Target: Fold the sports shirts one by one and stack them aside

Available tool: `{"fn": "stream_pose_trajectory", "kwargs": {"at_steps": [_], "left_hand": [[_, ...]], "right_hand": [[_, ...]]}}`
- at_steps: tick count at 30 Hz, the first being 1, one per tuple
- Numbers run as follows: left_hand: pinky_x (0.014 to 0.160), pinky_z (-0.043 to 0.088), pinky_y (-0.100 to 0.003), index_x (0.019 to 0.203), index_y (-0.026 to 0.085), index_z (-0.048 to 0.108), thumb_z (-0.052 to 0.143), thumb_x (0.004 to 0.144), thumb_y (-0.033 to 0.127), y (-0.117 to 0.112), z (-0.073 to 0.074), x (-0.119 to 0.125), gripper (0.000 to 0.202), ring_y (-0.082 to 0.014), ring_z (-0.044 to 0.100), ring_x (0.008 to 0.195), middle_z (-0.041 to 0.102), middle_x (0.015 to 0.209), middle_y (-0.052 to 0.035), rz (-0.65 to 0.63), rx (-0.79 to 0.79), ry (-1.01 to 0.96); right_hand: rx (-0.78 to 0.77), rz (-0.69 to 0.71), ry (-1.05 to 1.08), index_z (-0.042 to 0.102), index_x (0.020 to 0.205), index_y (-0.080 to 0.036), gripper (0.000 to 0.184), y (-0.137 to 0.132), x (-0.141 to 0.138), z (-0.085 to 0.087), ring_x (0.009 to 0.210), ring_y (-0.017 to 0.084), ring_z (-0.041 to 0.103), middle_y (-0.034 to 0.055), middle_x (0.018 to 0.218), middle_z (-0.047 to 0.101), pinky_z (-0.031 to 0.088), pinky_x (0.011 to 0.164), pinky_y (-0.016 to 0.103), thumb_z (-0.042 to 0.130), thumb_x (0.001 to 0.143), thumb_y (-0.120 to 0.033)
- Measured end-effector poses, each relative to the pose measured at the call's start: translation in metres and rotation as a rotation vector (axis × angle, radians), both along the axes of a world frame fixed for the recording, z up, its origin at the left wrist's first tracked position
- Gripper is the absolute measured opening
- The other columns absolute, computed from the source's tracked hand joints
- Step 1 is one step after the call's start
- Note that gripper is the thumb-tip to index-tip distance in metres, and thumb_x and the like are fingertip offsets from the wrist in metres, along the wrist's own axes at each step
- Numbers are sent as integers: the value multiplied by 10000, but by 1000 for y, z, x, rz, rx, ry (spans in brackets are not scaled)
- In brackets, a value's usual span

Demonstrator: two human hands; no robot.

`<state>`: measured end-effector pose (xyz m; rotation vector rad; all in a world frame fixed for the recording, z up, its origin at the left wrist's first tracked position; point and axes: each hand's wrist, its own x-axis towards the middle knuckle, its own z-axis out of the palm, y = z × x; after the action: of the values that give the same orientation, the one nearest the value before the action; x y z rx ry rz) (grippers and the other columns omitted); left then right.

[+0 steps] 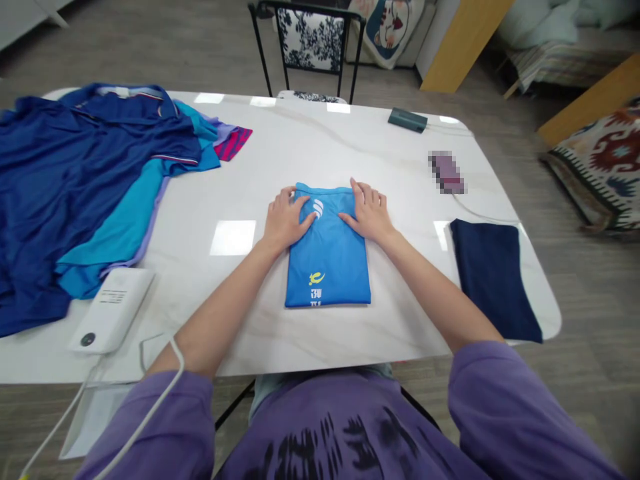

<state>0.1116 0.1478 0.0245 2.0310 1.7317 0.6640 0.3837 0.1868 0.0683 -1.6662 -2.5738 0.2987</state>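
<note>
A bright blue folded shirt lies in the middle of the white table, a neat rectangle with its long side running away from the person and its near edge close to the table's front edge. It bears a white logo near the far end and a yellow mark with white characters near the near end. Both hands rest on the far half of it. The left hand lies flat on the far left corner, fingers spread and pointing inward, partly over the shirt's edge onto the table. The right hand lies flat on the far right corner in the same way, fingers apart, gripping nothing. The two hands are near each other, with the white logo between them. On the left of the table a loose pile of garments spreads out, dark blue on top, with turquoise, lilac and a pink-striped piece showing beneath. Just in front of that pile lies a flat white device, perhaps a power bank, with a white cable trailing off the table edge. To the right lies a folded navy garment, well apart from the blue shirt. A dark teal case sits at the far right edge, and a black-framed chair stands beyond the table.
</note>
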Motion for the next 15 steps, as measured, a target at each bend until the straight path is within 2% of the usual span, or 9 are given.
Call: {"fn": "stream_pose_trajectory", "kwargs": {"at_steps": [2,4,6,7,9,11,13,15], "left_hand": [[1301,392,-686,1608,226,613,712,1008,602,4,-1,0,715,-474,481,1563,445,1734,-230,95,5,-18],[1284,403,-710,1567,189,614,700,1001,661,14,-2,-3,742,-491,514,1526,498,1655,-273,256,-12,-57],[1269,400,-747,1392,184,693,696,985,715,27,-3,-5,669,-514,545,1482,576,1547,-297,379,-74,-89],[1264,395,-763,1291,195,717,733,954,725,33,-3,-6,628,-523,553,1467,603,1512,-298,402,-107,-95],[1262,390,-771,1131,217,721,868,843,668,43,-2,-5,555,-529,561,1450,654,1461,-280,389,-172,-109],[1233,450,-714,1039,224,703,935,776,548,49,2,0,477,-493,620,1382,724,1359,-237,339,-228,-149],[1145,548,-593,1013,225,683,889,820,466,48,9,7,371,-405,707,1239,776,1220,-174,289,-259,-212],[1035,605,-483,1066,227,659,807,899,451,42,21,15,316,-317,745,1116,790,1165,-124,256,-237,-268]], "right_hand": [[36,-106,0,345,1789,-69,948,5,6,-2,1599,513,440,335,1784,393,336,1320,707,553,1099,-684],[44,-237,7,456,1696,-40,939,14,12,-2,1520,537,518,373,1707,446,384,1272,737,519,1092,-756],[-5,-356,9,585,1551,-49,883,23,17,-2,1429,530,604,375,1619,516,425,1234,755,501,1081,-791],[-53,-398,7,637,1474,-69,843,27,19,-2,1393,518,637,361,1581,548,443,1224,756,521,1066,-797],[-165,-419,-1,712,1317,-127,695,32,18,-1,1344,480,683,310,1516,613,473,1219,737,602,1031,-751],[-245,-374,9,730,1194,-186,465,34,15,-1,1304,425,712,232,1430,694,507,1211,686,673,1011,-610],[-278,-328,97,701,1173,-224,286,32,10,0,1245,354,736,150,1323,765,550,1179,590,674,1014,-460],[-282,-314,270,647,1223,-245,234,24,9,7,1176,286,745,86,1251,798,579,1134,484,635,1042,-393]]}}
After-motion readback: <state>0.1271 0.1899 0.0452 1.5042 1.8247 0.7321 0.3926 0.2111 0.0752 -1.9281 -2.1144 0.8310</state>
